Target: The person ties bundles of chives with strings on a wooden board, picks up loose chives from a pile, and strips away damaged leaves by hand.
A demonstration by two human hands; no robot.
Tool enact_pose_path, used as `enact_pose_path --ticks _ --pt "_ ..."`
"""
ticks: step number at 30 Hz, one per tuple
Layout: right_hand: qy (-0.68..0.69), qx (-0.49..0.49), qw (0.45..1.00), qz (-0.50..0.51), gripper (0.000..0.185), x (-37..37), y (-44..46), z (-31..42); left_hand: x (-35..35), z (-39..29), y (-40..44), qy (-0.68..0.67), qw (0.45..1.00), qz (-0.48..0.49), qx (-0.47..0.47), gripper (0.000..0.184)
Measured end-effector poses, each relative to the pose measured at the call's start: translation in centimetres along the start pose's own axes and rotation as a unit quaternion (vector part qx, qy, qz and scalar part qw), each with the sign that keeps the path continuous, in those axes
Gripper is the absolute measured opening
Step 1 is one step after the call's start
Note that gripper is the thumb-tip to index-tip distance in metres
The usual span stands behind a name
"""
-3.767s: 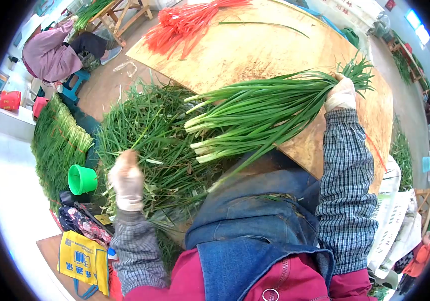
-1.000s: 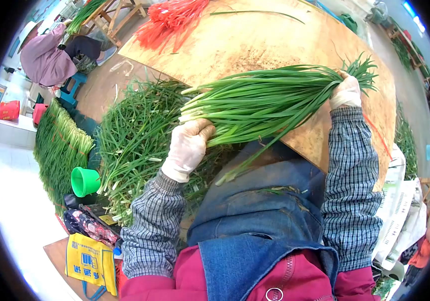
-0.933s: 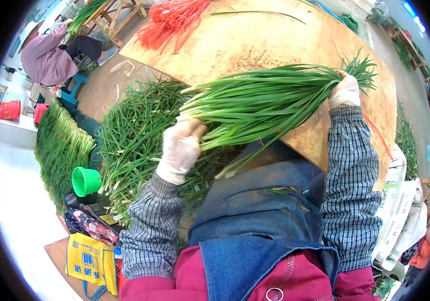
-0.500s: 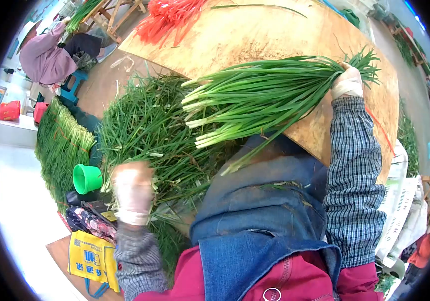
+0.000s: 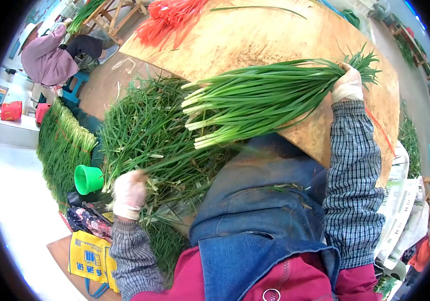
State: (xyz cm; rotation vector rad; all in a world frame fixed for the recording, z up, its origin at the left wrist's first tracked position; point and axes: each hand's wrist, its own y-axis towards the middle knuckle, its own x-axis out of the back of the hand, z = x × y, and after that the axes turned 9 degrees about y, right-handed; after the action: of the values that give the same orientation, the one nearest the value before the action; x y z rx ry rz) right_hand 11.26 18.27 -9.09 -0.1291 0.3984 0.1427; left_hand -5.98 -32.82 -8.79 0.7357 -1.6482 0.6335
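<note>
My right hand (image 5: 348, 84) is closed around the leafy end of a bunch of garlic chives (image 5: 265, 98), held over the corner of a wooden board (image 5: 255, 37). The pale stalk ends point left, fanned above the pile. My left hand (image 5: 129, 192) is closed at the left, beside a heap of loose chive leaves and trimmings (image 5: 150, 125). A thin, blurred green stalk appears to trail from it to the right across the heap toward my knee. White wrapping covers both wrists.
Tied chive bundles (image 5: 64, 145) stand at the left, near a green cup (image 5: 88, 179) and a yellow bag (image 5: 89, 258). Red ties (image 5: 167, 20) lie on the board's far edge. Another person (image 5: 49, 57) sits at the upper left. White sacks (image 5: 400, 215) are on the right.
A stalk that hung below the bunch over my lap is no longer there. My left hand is slightly lower and farther left, less blurred. My right hand stays in place with the bunch.
</note>
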Motion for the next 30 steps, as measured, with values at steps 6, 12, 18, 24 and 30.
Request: enact_pose_path --ticks 6,12,18,24,30 --pt "-0.307 0.108 0.943 0.074 0.019 -0.1 -1.3 0.9 -1.0 -5.4 1.4 0.019 0.963 -0.209 -0.17 0.03" --pt "0.078 -0.036 0.996 -0.02 0.021 -0.6 -1.1 1.2 -3.0 -17.7 3.5 0.018 0.964 -0.182 -0.194 0.03" --pt "-0.106 0.068 0.991 0.05 0.022 0.6 -1.1 0.6 -4.0 -19.9 6.2 -0.089 0.958 -0.124 -0.242 0.014" --pt "0.104 -0.031 0.994 -0.013 0.021 0.8 0.4 0.1 7.8 -17.4 4.5 -0.619 0.778 0.043 -0.102 0.015" --pt "0.094 -0.041 0.995 -0.003 0.022 -0.9 -3.1 1.8 6.9 -3.2 4.1 -0.21 0.964 -0.154 0.059 0.018"
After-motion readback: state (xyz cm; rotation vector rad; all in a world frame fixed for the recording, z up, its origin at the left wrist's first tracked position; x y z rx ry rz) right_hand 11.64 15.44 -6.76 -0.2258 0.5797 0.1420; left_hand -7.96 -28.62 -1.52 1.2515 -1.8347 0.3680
